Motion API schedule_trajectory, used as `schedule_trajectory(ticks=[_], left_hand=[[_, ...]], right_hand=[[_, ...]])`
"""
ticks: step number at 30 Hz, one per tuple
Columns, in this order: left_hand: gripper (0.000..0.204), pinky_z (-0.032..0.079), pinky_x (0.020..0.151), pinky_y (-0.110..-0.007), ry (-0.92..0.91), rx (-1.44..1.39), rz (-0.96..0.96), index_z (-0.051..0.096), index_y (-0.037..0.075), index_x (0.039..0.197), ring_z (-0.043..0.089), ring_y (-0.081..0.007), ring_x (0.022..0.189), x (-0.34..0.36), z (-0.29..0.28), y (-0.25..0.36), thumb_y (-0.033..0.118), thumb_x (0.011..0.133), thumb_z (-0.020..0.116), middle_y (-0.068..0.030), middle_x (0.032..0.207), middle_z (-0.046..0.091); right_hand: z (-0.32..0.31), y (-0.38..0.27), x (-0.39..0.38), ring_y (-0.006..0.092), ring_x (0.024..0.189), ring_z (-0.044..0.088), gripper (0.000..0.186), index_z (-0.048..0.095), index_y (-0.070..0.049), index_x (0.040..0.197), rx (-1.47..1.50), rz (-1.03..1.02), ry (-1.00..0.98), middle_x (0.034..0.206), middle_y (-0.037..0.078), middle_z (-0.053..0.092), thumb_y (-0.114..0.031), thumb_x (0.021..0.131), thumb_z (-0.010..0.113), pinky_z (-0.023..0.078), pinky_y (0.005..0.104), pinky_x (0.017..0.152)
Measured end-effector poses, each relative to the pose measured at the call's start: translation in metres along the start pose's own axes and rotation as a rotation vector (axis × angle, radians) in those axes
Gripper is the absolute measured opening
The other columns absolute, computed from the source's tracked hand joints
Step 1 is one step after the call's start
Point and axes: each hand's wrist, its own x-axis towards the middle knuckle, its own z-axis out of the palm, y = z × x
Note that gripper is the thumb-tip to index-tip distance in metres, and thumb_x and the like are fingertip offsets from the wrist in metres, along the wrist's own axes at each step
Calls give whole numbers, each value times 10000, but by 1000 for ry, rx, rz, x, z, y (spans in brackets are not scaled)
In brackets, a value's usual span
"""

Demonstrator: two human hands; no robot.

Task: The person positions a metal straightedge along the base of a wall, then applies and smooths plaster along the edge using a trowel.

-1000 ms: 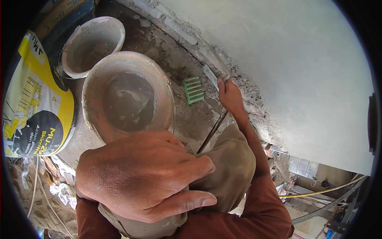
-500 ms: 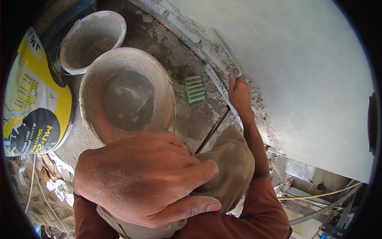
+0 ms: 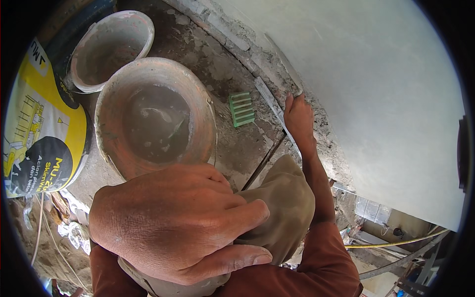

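Observation:
My left hand (image 3: 168, 222) is large in the foreground, in front of my bent knee (image 3: 282, 203). Its thumb and forefinger stand apart with nothing between them; the other fingers curl out of sight. At the foot of the pale smooth wall (image 3: 386, 99), my right hand (image 3: 300, 118) is closed round a tool whose handle is hidden. A long thin blade, seen edge-on like a flat plastering trowel (image 3: 283, 60), runs from that hand up along the wall. Left of it, a round bucket (image 3: 106, 116) holds murky grey water with a pale streak floating in it.
A second mortar-stained bucket (image 3: 81, 67) stands behind the first. A yellow and white printed pail (image 3: 74, 123) is at far left. A slotted green plastic piece (image 3: 241, 110) and a pale strip (image 3: 269, 101) lie on the rough floor. A yellow hose (image 3: 396, 244) crosses the lower right.
The whole view has shifted slightly, with the buckets a little farther left in it. My right hand and the trowel are a touch farther right; both hands keep their grip and shape.

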Motion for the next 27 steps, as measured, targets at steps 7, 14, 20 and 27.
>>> schedule_trajectory(ticks=[7,14,20,27], left_hand=[[497,514,823,-410,46,35,36,622,-54,1208,639,-283,721,-7,5,-13,353,932,697,-90,786,630],[350,464,622,-468,156,-38,59,542,8,919,613,-374,606,-3,19,-8,343,967,632,-140,617,570],[463,515,788,-402,81,47,-24,625,-54,1185,651,-316,713,-11,13,2,337,944,684,-119,767,655],[458,522,794,-399,65,45,-6,630,-59,1168,659,-310,719,-14,11,0,331,939,693,-118,783,669]], right_hand=[[8,0,11,505,780,675,455,563,155,1031,-20,52,-96,800,341,667,-284,1048,446,545,553,734],[24,-46,47,510,835,678,469,563,167,1074,80,-59,-166,853,349,674,-287,1045,451,546,549,777],[59,-58,33,522,817,672,449,555,141,1065,107,-103,-231,830,349,668,-298,1043,461,535,570,757],[36,-40,36,527,703,646,425,545,117,981,117,-94,39,730,321,648,-300,1041,489,518,572,646]])
